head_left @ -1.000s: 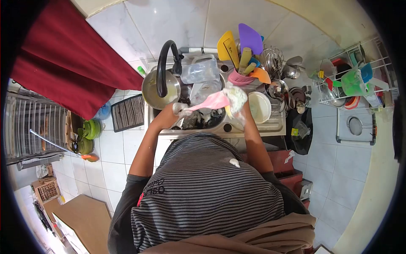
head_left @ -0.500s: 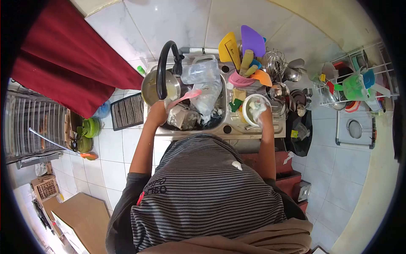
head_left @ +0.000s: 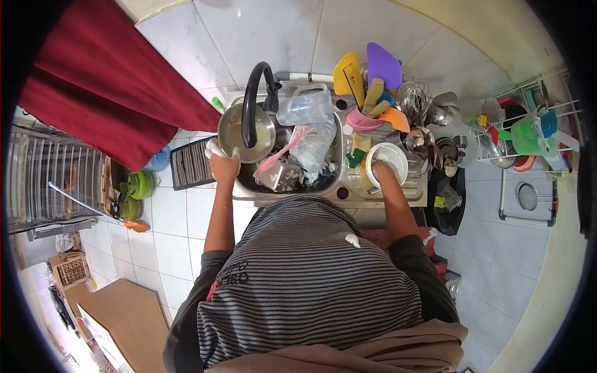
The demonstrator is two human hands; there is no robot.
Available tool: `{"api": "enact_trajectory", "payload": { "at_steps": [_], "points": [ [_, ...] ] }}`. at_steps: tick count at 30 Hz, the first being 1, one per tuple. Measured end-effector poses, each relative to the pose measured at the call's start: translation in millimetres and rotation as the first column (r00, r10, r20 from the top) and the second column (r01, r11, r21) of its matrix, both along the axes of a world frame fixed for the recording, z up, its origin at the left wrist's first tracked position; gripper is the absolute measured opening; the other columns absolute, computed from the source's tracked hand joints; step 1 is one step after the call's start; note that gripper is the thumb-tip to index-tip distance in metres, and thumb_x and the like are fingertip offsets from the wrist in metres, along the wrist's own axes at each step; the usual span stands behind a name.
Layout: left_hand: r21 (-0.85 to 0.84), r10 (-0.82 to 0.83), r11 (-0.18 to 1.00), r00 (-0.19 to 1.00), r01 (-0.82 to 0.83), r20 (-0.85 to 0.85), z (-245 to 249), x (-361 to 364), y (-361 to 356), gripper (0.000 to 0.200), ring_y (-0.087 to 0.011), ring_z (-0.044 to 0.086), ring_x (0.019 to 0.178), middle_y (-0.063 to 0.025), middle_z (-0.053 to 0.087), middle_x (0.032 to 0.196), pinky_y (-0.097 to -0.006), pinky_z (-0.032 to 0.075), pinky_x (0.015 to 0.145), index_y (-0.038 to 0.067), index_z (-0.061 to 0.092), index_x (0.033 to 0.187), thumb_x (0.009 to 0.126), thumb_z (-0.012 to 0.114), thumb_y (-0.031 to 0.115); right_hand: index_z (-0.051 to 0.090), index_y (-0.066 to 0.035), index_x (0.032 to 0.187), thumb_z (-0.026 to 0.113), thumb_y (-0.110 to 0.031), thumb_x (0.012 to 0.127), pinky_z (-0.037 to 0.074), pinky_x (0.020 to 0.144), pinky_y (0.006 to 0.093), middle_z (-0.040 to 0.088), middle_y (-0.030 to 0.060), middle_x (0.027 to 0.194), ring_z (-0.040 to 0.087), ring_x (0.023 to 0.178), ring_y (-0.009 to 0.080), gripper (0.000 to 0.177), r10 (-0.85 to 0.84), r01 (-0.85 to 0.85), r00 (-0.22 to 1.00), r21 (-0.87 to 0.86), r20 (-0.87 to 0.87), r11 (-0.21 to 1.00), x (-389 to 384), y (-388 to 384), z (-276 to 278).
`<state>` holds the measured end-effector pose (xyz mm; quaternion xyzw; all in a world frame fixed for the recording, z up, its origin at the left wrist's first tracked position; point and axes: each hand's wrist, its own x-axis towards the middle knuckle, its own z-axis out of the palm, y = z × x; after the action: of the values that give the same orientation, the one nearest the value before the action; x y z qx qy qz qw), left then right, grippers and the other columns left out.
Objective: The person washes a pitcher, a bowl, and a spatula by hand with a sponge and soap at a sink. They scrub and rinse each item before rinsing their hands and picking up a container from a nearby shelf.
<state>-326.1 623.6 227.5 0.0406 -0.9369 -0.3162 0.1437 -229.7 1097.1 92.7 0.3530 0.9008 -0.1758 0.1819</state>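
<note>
My left hand [head_left: 222, 164], foam on its fingers, is at the left rim of a metal pot [head_left: 231, 127] with cloudy liquid in it. The thumb lies at the rim and the fingers on the outer side, closed on it. A pink spoon-like utensil [head_left: 281, 154] rests across things in the sink, to the right of that hand. My right hand [head_left: 384, 176] reaches into a round white tub [head_left: 403, 160] on the drainboard; its fingertips are hidden there. Behind the tub lies a yellow-and-green sponge [head_left: 357, 152].
The black faucet [head_left: 249, 102] arches over the pot. Clear plastic [head_left: 308, 112] and a foamy container [head_left: 281, 175] crowd the sink [head_left: 329, 186]. A pink holder [head_left: 362, 120] carries several spatulas, with a whisk [head_left: 415, 99] and metalware to its right. A wire rack [head_left: 528, 118] hangs at right.
My left hand has let go of the pink utensil and moved left to the pot's rim. My right hand has gone deeper into the tub, where less foam shows. The view has shifted slightly.
</note>
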Motion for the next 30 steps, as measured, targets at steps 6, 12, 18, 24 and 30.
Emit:
{"api": "enact_trajectory", "payload": {
  "at_steps": [6, 12, 18, 24, 30],
  "points": [
    [0.429, -0.112, 0.9, 0.908, -0.08, 0.403, -55, -6, -23, 0.061, -0.0414, 0.055, 0.088, -0.0253, 0.052, 0.106, -0.0421, 0.045, 0.077, 0.003, 0.034, 0.119, 0.069, 0.066, 0.02, 0.061, -0.006, 0.1, 0.05, -0.031, 0.077, 0.044, 0.084, 0.0437, 0.057, 0.021, 0.107, 0.056, 0.099, 0.0351, 0.036, 0.036, -0.036, 0.999, 0.067, -0.006, 0.997, -4, 9, -6],
    [-0.213, 0.123, 0.974, 0.971, -0.079, 0.204, -21, 8, 9, 0.051, -0.0404, 0.054, 0.087, -0.024, 0.056, 0.095, -0.0445, 0.041, 0.08, -0.004, 0.049, 0.106, 0.066, 0.066, 0.023, 0.061, -0.006, 0.1, 0.05, -0.03, 0.077, 0.044, 0.085, 0.0436, 0.057, 0.0213, 0.106, 0.056, 0.099, 0.0352, 0.035, 0.034, -0.034, 0.999, 0.067, -0.001, 0.997, 4, 14, -2],
    [-0.108, -0.081, 0.989, 0.981, 0.102, 0.179, 7, 11, 32, 0.045, -0.0415, 0.051, 0.091, -0.0241, 0.056, 0.094, -0.0459, 0.039, 0.081, -0.002, 0.053, 0.103, 0.066, 0.065, 0.02, 0.06, -0.007, 0.102, 0.053, -0.027, 0.075, 0.044, 0.084, 0.0435, 0.057, 0.0213, 0.104, 0.055, 0.098, 0.0356, 0.034, 0.047, -0.045, 0.998, 0.049, -0.033, 0.998, 15, -1, 9],
    [0.644, -0.166, 0.747, 0.985, 0.162, -0.055, 18, -10, 46, 0.043, -0.0222, 0.057, 0.082, -0.0127, 0.058, 0.095, -0.0334, 0.046, 0.072, 0.002, 0.049, 0.11, 0.073, 0.066, 0.015, 0.059, -0.009, 0.103, 0.056, -0.025, 0.074, 0.043, 0.084, 0.0434, 0.058, 0.0214, 0.102, 0.055, 0.096, 0.0361, 0.034, 0.159, -0.144, 0.973, 0.097, -0.166, 0.985, 20, -16, 67],
    [0.468, -0.216, 0.876, 0.962, 0.116, 0.166, -47, -94, 87, 0.044, -0.0213, 0.059, 0.078, -0.0141, 0.06, 0.085, -0.0328, 0.047, 0.07, -0.006, 0.055, 0.093, 0.069, 0.068, 0.029, 0.058, -0.01, 0.104, 0.059, -0.022, 0.072, 0.043, 0.083, 0.0433, 0.058, 0.0214, 0.1, 0.055, 0.094, 0.0365, 0.034, 0.279, -0.256, 0.912, 0.117, -0.3, 0.96, 25, -56, 164]
  ]
}}
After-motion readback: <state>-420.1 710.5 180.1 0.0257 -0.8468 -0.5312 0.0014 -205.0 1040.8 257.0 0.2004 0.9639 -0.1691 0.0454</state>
